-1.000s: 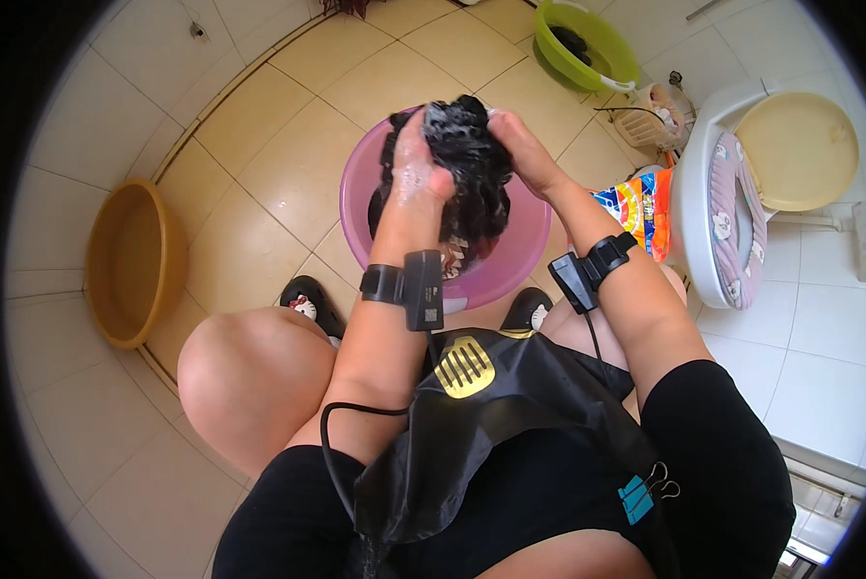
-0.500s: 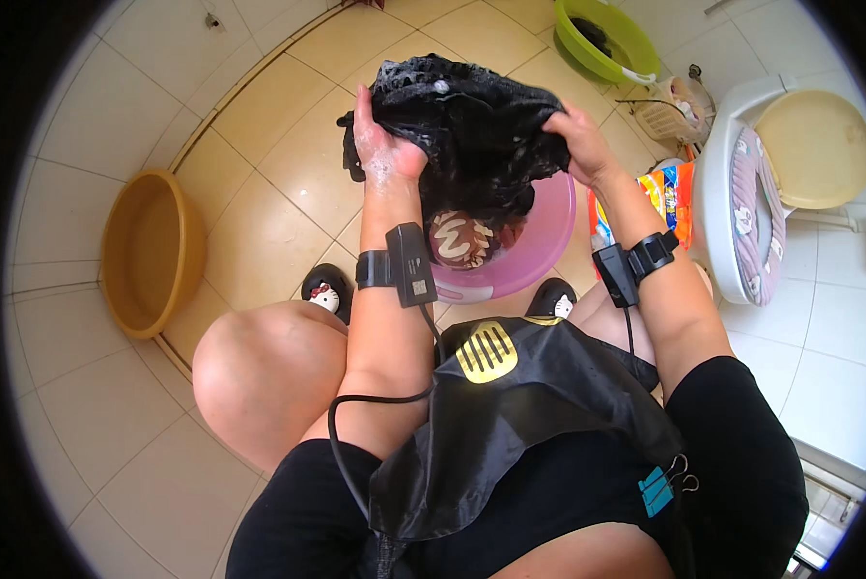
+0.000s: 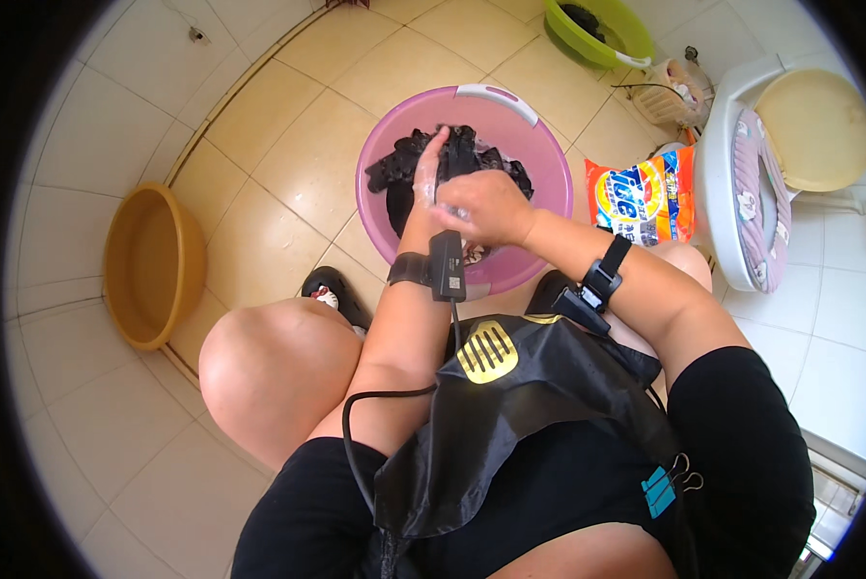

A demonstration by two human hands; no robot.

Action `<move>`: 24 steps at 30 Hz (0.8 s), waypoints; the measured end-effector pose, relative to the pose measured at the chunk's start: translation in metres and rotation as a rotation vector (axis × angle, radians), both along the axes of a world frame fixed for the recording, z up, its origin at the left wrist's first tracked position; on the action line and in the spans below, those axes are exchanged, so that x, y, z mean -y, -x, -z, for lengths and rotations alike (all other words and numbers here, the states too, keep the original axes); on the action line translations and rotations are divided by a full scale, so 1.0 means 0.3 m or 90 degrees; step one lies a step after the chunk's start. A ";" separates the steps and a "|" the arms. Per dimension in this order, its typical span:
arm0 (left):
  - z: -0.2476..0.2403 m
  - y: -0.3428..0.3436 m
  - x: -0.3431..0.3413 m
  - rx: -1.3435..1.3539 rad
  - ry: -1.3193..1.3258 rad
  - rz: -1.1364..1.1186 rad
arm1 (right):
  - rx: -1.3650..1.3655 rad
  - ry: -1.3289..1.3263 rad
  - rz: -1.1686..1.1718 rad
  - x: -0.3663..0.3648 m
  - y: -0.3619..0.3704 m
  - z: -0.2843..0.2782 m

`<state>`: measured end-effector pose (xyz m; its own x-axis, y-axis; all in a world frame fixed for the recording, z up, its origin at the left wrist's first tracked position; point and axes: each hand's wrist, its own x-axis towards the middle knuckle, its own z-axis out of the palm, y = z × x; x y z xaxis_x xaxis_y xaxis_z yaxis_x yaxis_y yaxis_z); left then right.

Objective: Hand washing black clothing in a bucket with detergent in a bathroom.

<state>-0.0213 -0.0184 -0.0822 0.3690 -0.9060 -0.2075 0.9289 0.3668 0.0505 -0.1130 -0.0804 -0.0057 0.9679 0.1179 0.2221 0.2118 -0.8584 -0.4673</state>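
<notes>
A black garment (image 3: 409, 159), wet and bunched up, lies in the pink basin (image 3: 542, 145) in front of me. Over it, my left hand (image 3: 432, 166) is held edge-on with its fingers stretched out, and some suds show on its skin. My right hand (image 3: 491, 206) crosses to the left hand's wrist, its fingers curled against it; whether anything is inside them is hidden. Under my right hand, a bit of patterned brownish cloth (image 3: 474, 253) shows in the basin.
An orange-brown basin (image 3: 153, 265) stands by the left wall. An orange detergent bag (image 3: 642, 198) is right of the pink basin, beside the toilet (image 3: 732, 227). Farther back are a green basin (image 3: 602, 43) with dark cloth and a beige basket (image 3: 663, 101).
The black garment was held up by both hands above the basin and now lies inside it. Both hands have let go, and my right hand has moved left to my left wrist.
</notes>
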 end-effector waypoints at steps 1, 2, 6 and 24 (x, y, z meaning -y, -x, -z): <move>0.073 -0.013 0.013 -0.023 0.051 0.024 | 0.027 -0.019 0.012 0.009 -0.008 0.022; 0.131 -0.004 0.024 0.020 0.020 0.021 | 0.056 0.000 0.087 0.048 -0.030 0.037; -0.084 0.129 0.151 -0.018 -0.199 -0.067 | 0.044 -0.096 0.348 0.240 -0.050 0.051; -0.005 0.082 0.106 0.030 -0.034 -0.103 | 0.039 -0.067 0.282 0.112 -0.049 0.096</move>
<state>-0.0457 -0.0502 -0.0807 0.5191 -0.8227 -0.2320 0.8544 0.5064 0.1161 -0.0983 -0.1141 -0.0345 0.9044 -0.3308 0.2695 -0.1350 -0.8211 -0.5546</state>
